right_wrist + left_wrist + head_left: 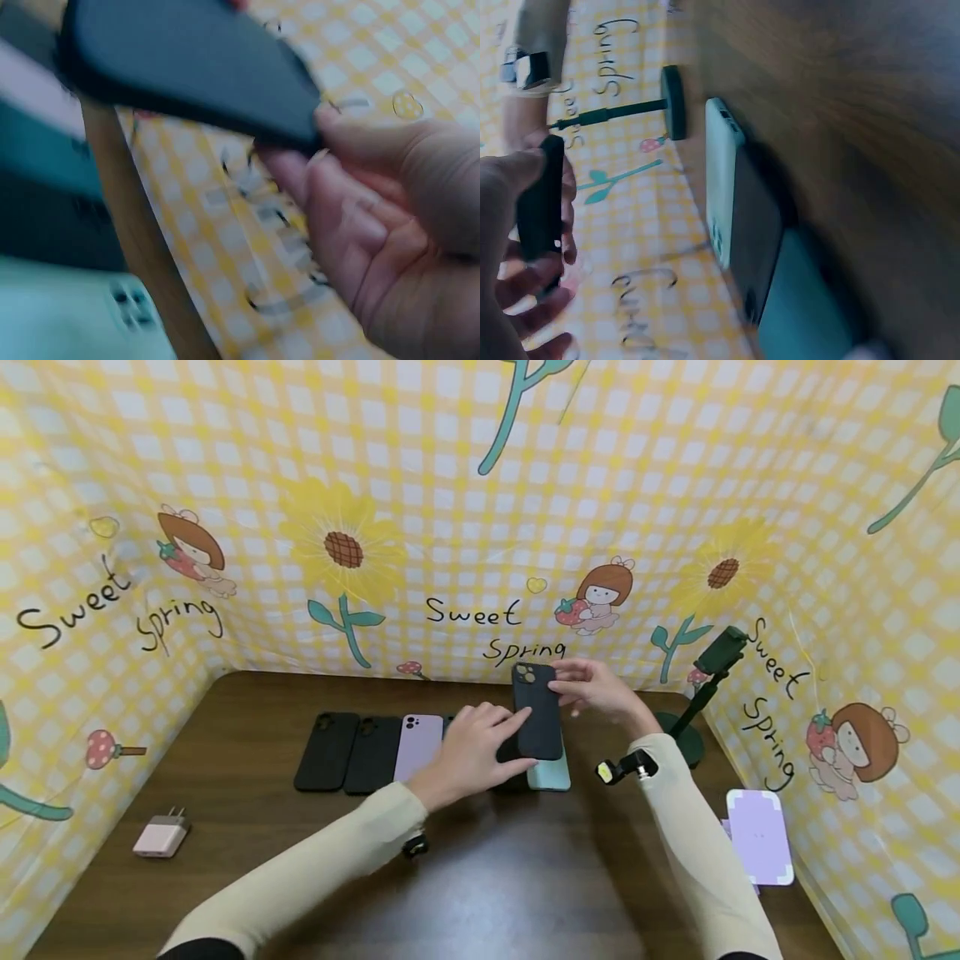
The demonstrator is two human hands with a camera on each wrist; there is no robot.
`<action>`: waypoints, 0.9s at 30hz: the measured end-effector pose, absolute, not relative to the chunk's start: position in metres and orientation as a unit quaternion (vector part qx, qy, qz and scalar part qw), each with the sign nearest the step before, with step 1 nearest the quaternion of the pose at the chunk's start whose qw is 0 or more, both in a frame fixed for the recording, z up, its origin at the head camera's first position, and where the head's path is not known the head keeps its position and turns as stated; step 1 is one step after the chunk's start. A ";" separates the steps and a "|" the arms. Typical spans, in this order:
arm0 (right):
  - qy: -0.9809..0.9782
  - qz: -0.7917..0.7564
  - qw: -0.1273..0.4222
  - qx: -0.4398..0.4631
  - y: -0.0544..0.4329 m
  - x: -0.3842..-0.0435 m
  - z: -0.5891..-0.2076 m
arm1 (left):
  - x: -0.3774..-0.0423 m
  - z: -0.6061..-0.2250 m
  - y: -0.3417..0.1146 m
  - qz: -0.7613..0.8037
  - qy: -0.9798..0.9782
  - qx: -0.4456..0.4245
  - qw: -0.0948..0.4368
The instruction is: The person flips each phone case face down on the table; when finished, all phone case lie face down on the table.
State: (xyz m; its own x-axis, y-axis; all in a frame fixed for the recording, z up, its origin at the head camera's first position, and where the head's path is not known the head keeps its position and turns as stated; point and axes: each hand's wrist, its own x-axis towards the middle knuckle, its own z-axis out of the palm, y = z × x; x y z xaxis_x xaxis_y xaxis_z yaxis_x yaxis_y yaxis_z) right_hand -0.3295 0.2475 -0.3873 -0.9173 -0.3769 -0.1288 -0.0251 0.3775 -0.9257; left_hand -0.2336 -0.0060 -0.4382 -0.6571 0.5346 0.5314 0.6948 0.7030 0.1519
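In the head view a dark phone case with camera cutouts is held up and tilted above the table. My right hand pinches its upper right edge; the right wrist view shows the thumb and fingers of that hand at a corner of the case. My left hand grips the case lower left. Seen from the left wrist, its thumb and fingers lie around the case. Below is a row of cases: two black ones, a lilac one, a mint one, others partly hidden.
A pale plug charger lies at the left of the brown table. To the right stand a dark green phone stand and a lilac-and-white flat object. A yellow checked cloth walls the back and sides.
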 end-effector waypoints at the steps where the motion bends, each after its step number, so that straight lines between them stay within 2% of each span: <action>1: 0.827 -0.525 0.160 -0.125 0.254 -0.331 -0.387 | -0.236 -0.441 0.003 -0.161 -0.902 -0.338 0.214; 6: 0.871 -0.451 0.170 -0.097 0.291 -0.335 -0.398 | -0.245 -0.462 0.055 -0.100 -0.930 -0.322 0.150; 10: 0.897 -0.400 0.177 -0.063 0.309 -0.334 -0.415 | -0.247 -0.483 0.086 -0.059 -0.940 -0.316 0.117; 18: 0.909 -0.369 0.191 -0.025 0.319 -0.333 -0.450 | -0.243 -0.517 0.128 0.009 -0.933 -0.348 0.096; 24: 0.908 -0.371 0.192 0.014 0.319 -0.336 -0.463 | -0.244 -0.519 0.139 0.039 -0.932 -0.347 0.101; 27: 0.912 -0.359 0.197 0.022 0.319 -0.338 -0.467 | -0.245 -0.517 0.140 0.051 -0.932 -0.347 0.087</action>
State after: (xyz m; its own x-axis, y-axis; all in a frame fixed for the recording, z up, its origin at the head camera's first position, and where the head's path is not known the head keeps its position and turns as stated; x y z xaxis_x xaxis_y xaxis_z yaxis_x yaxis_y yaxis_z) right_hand -0.3378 0.3190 -0.4670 -0.9212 -0.1021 -0.3754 0.1812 0.7414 -0.6462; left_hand -0.2447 0.1402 -0.5173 -0.7439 0.6560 0.1273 0.6382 0.7539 -0.1560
